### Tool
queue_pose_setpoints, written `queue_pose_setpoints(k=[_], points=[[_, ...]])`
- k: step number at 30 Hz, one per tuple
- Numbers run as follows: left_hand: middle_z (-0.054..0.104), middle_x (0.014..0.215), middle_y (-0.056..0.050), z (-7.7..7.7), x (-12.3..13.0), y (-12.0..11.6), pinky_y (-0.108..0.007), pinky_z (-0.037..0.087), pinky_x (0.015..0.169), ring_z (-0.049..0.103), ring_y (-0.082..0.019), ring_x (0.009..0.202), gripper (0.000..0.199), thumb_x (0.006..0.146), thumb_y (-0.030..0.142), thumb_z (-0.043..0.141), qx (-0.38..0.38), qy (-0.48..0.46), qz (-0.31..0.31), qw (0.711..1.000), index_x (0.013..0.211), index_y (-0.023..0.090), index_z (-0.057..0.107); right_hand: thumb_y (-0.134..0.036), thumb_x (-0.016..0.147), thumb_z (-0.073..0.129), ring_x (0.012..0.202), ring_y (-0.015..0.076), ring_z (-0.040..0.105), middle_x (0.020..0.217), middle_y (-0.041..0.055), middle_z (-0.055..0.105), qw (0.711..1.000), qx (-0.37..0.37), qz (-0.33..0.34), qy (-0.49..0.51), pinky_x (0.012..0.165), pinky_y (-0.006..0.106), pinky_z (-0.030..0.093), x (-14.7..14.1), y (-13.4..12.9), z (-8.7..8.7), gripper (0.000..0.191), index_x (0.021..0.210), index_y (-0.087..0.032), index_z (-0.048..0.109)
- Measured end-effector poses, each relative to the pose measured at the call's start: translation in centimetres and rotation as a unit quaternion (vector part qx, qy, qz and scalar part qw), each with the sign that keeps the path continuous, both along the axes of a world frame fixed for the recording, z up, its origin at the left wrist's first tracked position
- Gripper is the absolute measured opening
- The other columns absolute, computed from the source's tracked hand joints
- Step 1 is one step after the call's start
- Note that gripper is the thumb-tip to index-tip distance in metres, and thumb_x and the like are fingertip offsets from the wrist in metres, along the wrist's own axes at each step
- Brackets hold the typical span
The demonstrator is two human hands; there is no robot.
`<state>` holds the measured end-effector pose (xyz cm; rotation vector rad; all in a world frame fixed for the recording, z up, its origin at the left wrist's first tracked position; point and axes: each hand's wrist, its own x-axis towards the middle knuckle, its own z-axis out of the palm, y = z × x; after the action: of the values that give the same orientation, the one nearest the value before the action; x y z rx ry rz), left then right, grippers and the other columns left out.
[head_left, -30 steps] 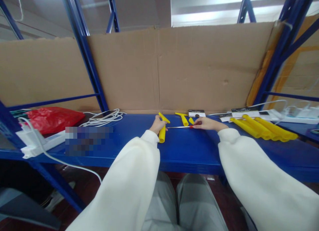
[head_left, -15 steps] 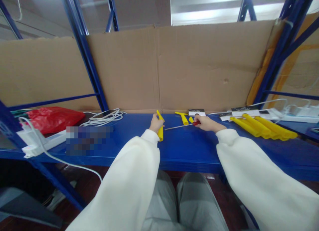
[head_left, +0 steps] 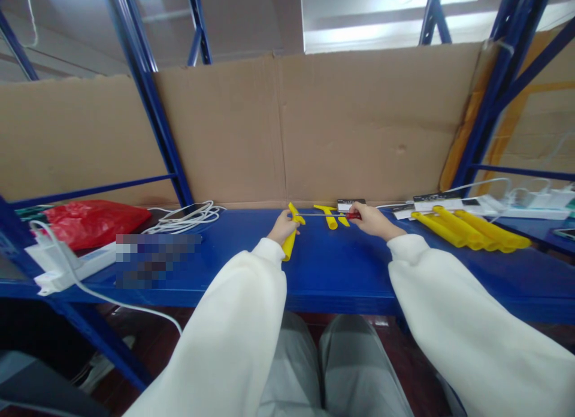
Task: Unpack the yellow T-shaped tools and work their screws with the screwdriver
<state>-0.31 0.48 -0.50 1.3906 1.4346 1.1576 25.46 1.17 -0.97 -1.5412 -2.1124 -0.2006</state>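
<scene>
While left hand (head_left: 281, 227) grips yellow piece (head_left: 289, 247), right (head_left: 372, 220): screwdriver (head_left: 353, 215).

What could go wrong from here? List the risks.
The screwdriver in the right hand, pointed at the yellow piece, might slip and jab the left hand gripping it.
The white cable hanging over the front edge of the blue bench could get snagged.

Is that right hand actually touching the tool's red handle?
Touching. The head view shows the right hand gripping the red handle, with the thin metal shaft extending from it toward the left hand.
</scene>
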Motion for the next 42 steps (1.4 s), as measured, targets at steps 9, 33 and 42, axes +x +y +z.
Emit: queue_pose_setpoints(k=[9,33,42], points=[[0.072,0.092,-0.005,-0.2,0.0,0.2,-0.02,0.045,0.05,0.055,-0.007,0.047,0.056,0.082,-0.005,0.054,-0.002,-0.007,-0.031,1.0,0.133,0.014,0.047,-0.018,0.083,0.056,0.082,0.0218,0.067,0.093,0.0063,0.074,1.0,-0.006,-0.017,-0.002,0.072,0.028,0.045,0.1,0.0,0.1,0.012,0.094,-0.023,0.058],[0.071,0.109,-0.009,-0.7,-0.3,0.5,-0.017,0.043,0.046,0.054,-0.005,0.047,0.056,0.082,-0.002,0.058,0.059,0.098,-0.032,0.993,0.135,0.016,0.051,-0.019,0.083,0.058,0.084,0.0248,0.066,0.087,0.0066,0.073,0.996,0.004,-0.081,-0.042,0.077,0.031,0.039,-0.3,-1.1,0.9,0.008,0.09,-0.023,0.058],[0.063,0.131,-0.016,-0.8,-0.4,0.5,-0.016,0.047,0.047,0.054,-0.002,0.048,0.059,0.081,-0.002,0.057,0.077,0.128,-0.035,0.988,0.138,0.015,0.05,-0.026,0.083,0.061,0.077,0.025,0.067,0.083,0.0098,0.073,0.99,-0.024,-0.094,-0.103,0.063,0.028,0.037,-0.7,-1.9,1.4,0.01,0.091,-0.021,0.062]])
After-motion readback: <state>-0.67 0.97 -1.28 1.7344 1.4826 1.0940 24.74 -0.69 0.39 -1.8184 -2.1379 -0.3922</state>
